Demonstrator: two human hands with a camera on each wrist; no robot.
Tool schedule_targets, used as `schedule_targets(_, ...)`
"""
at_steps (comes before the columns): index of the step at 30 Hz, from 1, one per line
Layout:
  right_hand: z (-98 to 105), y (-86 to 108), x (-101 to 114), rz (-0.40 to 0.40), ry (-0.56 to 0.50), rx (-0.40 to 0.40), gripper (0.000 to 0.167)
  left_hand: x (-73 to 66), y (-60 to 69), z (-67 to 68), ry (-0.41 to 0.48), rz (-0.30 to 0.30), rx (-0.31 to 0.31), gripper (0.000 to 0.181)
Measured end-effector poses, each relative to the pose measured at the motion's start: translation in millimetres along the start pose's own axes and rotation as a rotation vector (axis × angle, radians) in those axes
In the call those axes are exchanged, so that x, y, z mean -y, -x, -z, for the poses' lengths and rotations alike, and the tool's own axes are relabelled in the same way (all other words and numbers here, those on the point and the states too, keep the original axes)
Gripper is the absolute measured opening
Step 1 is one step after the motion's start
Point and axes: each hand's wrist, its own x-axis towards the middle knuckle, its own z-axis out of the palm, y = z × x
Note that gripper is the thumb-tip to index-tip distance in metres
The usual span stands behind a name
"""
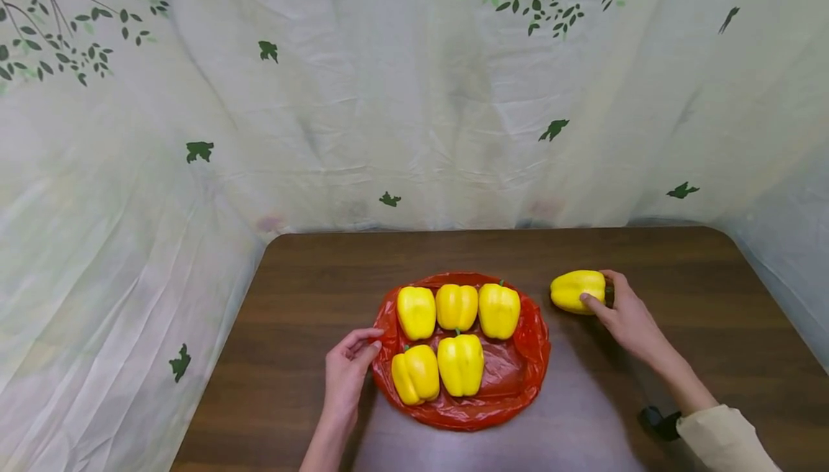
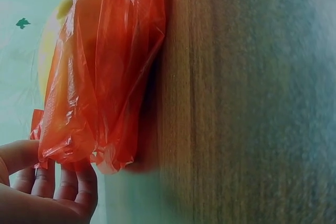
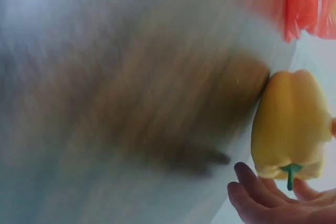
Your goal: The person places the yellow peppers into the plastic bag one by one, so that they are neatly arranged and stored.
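A red plastic bag (image 1: 501, 371), its mouth folded back into a round rim, sits on the table with several yellow bell peppers (image 1: 459, 365) inside, in two rows. At its left edge my left hand (image 1: 347, 370) pinches the rim between thumb and fingers, as the left wrist view also shows with the thin red plastic (image 2: 113, 66). To the right of the bag, another yellow bell pepper (image 1: 578, 291) lies on its side. My right hand (image 1: 631, 321) holds it by the stem end, thumb on its near side. In the right wrist view its green stem (image 3: 290, 176) points toward the fingers.
The brown wood-grain table (image 1: 311, 270) has rounded far corners. Behind it hangs a pale curtain (image 1: 414, 112) printed with leaves and branches. A black strap (image 1: 659, 421) is at the right wrist, beside a light sleeve (image 1: 725, 436).
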Motion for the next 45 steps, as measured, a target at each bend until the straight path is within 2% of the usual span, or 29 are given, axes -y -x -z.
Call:
schedule_targets(17,-1.2,8.1,0.1,0.029,-0.089,-0.084,0.081,-0.7,-0.4,0.2,0.005,0.001,0.002,0.020)
schedule_targets(23,0.3,16.5,-0.3,0.030,-0.112,-0.130,0.080,-2.5,1.0,-2.6,0.034,-0.001,0.005,0.020)
schedule_targets(29,1.6,24.7,7.8,0.047,-0.169,-0.140,0.079,1.4,-1.2,-3.1,0.026,-0.011,-0.007,0.020)
schedule_targets(36,-0.3,33.4,24.7,0.125,-0.244,-0.151,0.073,0.1,-0.3,-3.2,0.015,0.002,-0.010,0.020)
schedule_targets(45,-6.7,39.0,35.9,0.189,-0.205,-0.127,0.067,0.1,0.1,-2.5,0.046,-0.001,0.005,0.022)
